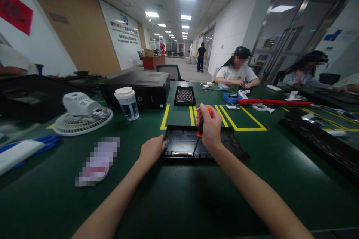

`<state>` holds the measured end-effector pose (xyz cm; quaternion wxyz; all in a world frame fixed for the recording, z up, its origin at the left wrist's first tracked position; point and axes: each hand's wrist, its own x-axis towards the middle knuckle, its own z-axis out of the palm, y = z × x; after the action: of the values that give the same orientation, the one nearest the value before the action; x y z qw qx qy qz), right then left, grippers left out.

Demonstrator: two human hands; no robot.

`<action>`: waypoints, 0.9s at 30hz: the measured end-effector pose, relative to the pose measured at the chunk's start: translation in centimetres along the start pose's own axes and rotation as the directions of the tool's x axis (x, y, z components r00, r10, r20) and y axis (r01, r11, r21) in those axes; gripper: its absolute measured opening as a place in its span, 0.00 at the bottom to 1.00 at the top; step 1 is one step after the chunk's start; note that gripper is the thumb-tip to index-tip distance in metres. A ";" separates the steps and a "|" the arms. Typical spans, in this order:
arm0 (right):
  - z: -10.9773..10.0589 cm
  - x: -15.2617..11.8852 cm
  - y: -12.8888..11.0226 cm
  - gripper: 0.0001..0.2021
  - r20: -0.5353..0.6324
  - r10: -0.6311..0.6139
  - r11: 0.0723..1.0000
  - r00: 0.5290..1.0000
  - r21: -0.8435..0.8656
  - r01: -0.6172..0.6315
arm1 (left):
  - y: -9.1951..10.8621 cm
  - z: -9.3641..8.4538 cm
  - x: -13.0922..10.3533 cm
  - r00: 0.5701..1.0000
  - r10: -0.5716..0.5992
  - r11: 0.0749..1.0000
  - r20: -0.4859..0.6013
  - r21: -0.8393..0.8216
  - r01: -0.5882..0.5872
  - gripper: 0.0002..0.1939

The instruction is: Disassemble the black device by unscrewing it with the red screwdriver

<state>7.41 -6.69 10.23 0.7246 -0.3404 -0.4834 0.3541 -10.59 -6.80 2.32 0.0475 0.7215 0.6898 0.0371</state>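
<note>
Gripping a red-and-black screwdriver (200,129), the right hand (211,126) works above the black panel (182,142); left fingers (162,142) pinch its edge.

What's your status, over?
Left hand at panel's left edge. Right hand gripping screwdriver, shaft angled down to panel. Right wrist partly hides panel.

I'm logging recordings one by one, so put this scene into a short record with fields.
Right hand: grips a red-and-black screwdriver, shaft angled down
Left hand: at the left edge of a shallow black panel
Screwdriver tip: near the panel's near edge; exact contact unclear
Left side: white fan, lidded cup
Beyond panel: black tray of small items
Surface: green table, yellow tape lines
</note>
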 end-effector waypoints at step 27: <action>-0.2 -0.6 -0.1 0.18 -0.032 0.030 0.993 0.999 0.117 -0.026 | -0.2 0.5 0.1 0.999 0.016 1.000 -0.034 0.019 -0.015 0.17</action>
<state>7.47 -7.29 10.00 0.7461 -0.3102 -0.4448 0.3863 -10.77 -6.65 1.78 0.0284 0.7265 0.6852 0.0434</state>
